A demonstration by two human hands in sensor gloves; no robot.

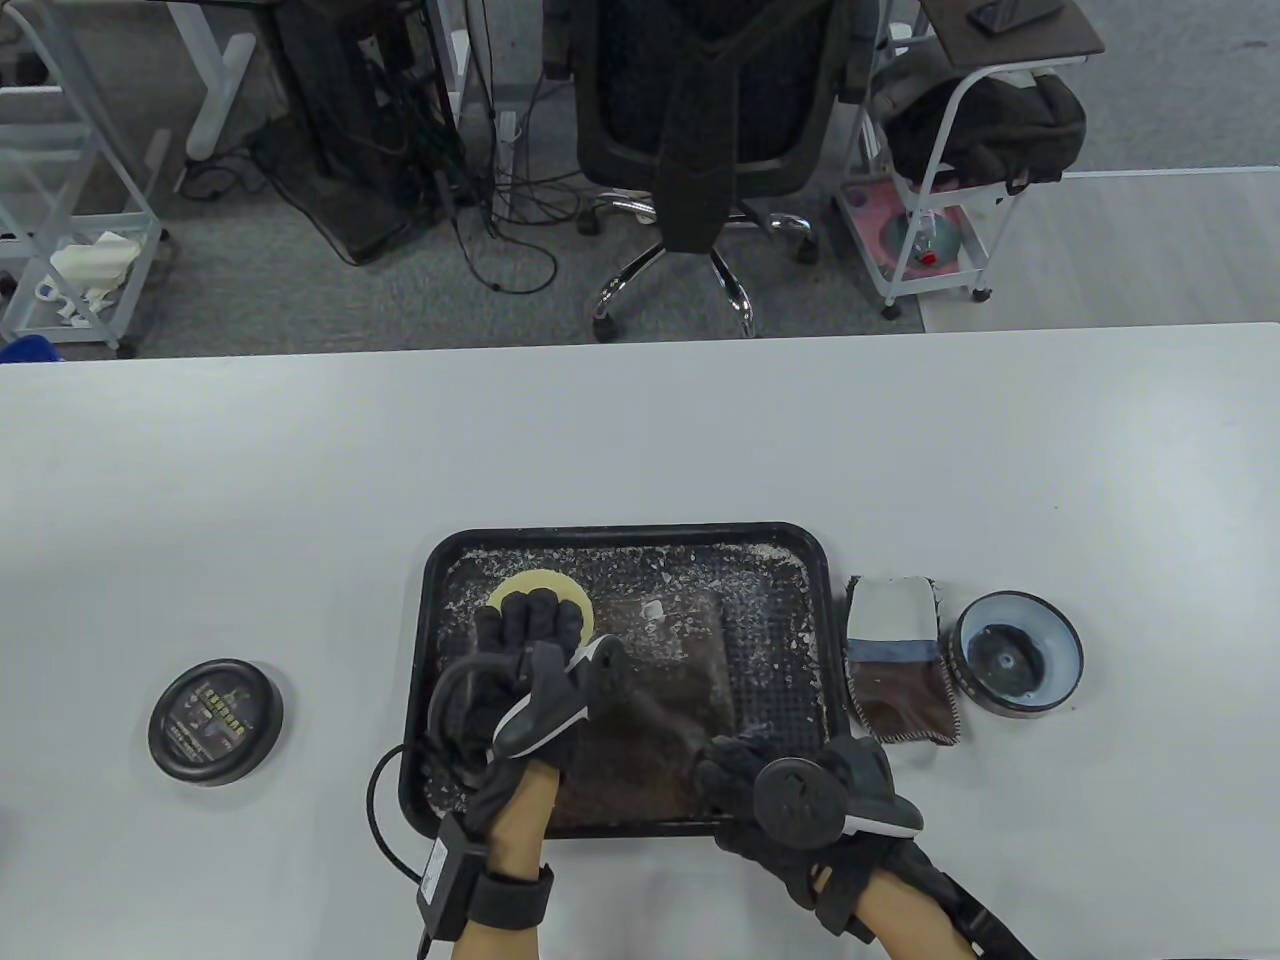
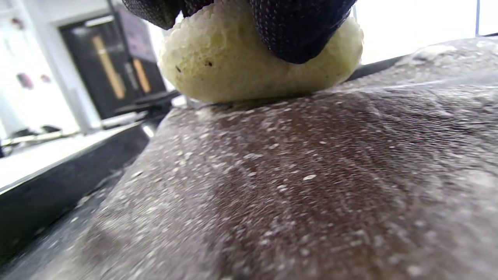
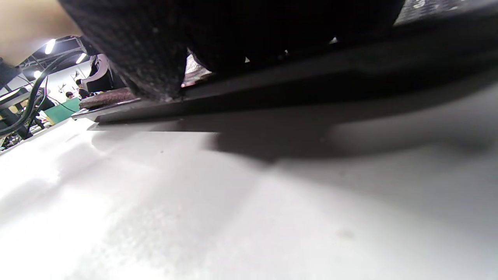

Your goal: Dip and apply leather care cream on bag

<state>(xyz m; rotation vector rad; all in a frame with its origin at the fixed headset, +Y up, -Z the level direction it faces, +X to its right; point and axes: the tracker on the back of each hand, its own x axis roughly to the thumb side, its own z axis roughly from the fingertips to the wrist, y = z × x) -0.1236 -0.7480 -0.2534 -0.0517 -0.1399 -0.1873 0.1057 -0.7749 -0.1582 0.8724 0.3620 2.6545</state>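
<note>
The brown leather bag [image 1: 665,690] lay flat in the black tray [image 1: 815,560] at the table's near middle, its long axis running from about 11 o'clock down to 5 o'clock, its surface flecked with pale cream. You had the round yellow sponge [image 1: 545,585] pressed onto the bag's far-left corner, at about 11 o'clock of the bag, under your left hand [image 1: 525,670]; its fingers [image 2: 295,31] lay fairly straight and close together on top of the sponge, pushing it down rather than pinching it. Your right hand [image 1: 800,800] sat at the bag's near-right corner, about 5 o'clock, seemingly steadying it, though I could not tell how its fingers lay. So the untreated length of the bag stretched away from your left fingers toward your right hand, probably the way to draw the sponge. The open cream tin [image 1: 1018,655] stood outside the tray at 3 o'clock, beyond a leather swatch [image 1: 905,670]; its lid [image 1: 215,720] lay at 9 o'clock.
</note>
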